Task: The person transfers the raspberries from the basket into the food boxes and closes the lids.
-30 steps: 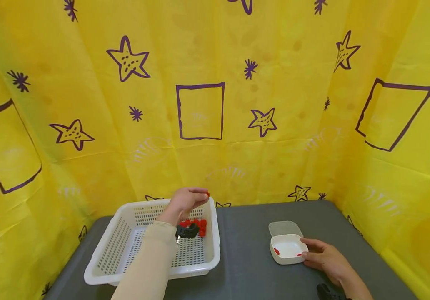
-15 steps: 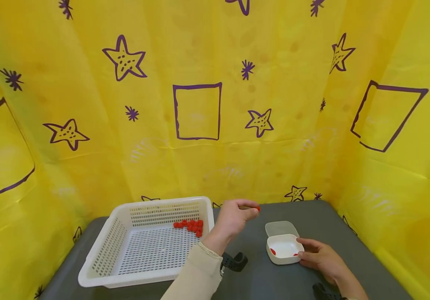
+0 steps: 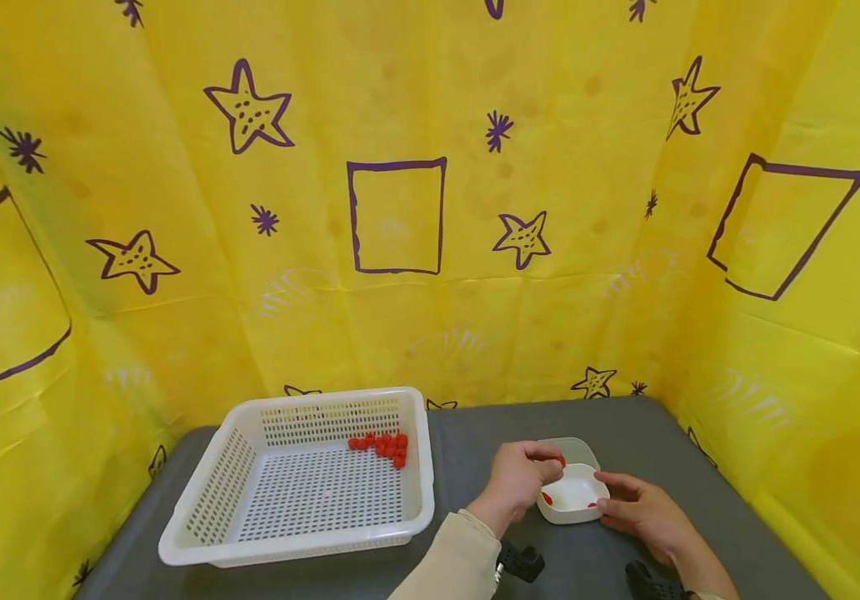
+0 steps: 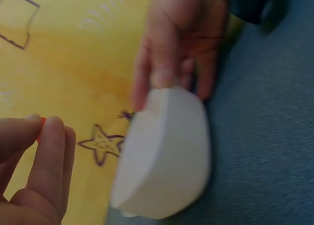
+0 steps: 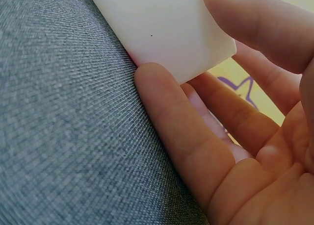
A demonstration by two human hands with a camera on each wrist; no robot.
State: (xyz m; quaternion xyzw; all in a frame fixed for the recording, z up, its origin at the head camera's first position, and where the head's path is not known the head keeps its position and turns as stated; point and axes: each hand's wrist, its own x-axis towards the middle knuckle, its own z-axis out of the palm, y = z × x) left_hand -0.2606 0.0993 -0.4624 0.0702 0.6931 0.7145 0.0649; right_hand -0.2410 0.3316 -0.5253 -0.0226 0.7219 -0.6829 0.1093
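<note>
In the head view, my left hand (image 3: 516, 482) is over the left side of a small white lidded box (image 3: 580, 515). It pinches a small red piece (image 3: 561, 461) between thumb and fingers; in the left wrist view only a sliver of the red piece (image 4: 41, 129) shows between the fingertips. A couple of other red pieces (image 3: 547, 498) lie inside the box. Its translucent lid (image 3: 578, 451) is folded back behind it, partly covered by my left hand. My right hand (image 3: 647, 512) holds the box at its right side, fingers around the corner in the right wrist view.
To the left on the grey table (image 3: 467, 450) stands a white perforated basket (image 3: 298, 550). Several red pieces (image 3: 387, 446) are clustered in its far right corner. A yellow curtain (image 3: 400, 333) printed with stars encloses the table at the back and sides.
My left hand has carried the red piece from above the basket's right side, rightward across the table, to the white box. My right hand has stayed at the box.
</note>
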